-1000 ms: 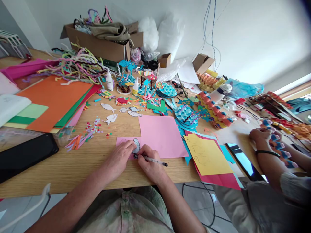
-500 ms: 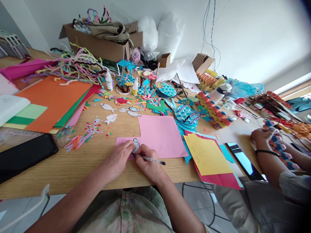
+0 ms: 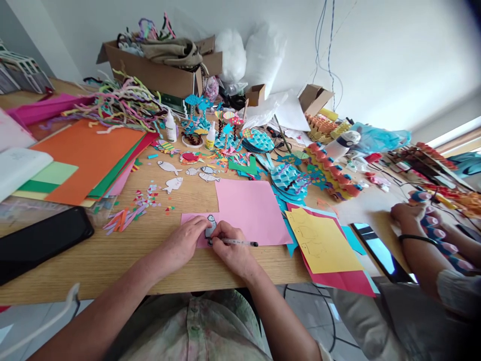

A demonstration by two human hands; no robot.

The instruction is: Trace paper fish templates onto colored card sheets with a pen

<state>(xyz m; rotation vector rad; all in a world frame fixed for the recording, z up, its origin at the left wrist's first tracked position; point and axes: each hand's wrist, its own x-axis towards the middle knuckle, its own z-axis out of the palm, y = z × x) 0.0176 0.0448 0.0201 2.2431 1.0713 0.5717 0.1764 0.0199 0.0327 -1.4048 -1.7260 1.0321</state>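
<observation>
A pink sheet of paper (image 3: 255, 210) lies on the wooden table, with a narrower strip reaching left. On that strip rests a small grey fish cutout (image 3: 211, 225). My left hand (image 3: 186, 238) presses on the strip beside the cutout, its fingers together; whether anything is between them is hidden. In my right hand (image 3: 231, 248) is a clear pen (image 3: 240, 242), its tip by the lower end of the cutout. Several paper fish (image 3: 173, 184) lie behind my hands.
Left are coloured sheets (image 3: 101, 150), paper scraps (image 3: 130, 213) and a black phone (image 3: 45, 240). Glue bottles (image 3: 171, 128) stand behind. To the right lie a yellow sheet (image 3: 326, 245) and another phone (image 3: 379, 250); another person's hands (image 3: 408, 213) hold a blue-and-pink strip.
The view has shifted slightly. My right hand has turned a little, and the pen lies closer to level. The other person's strip has moved slightly.
</observation>
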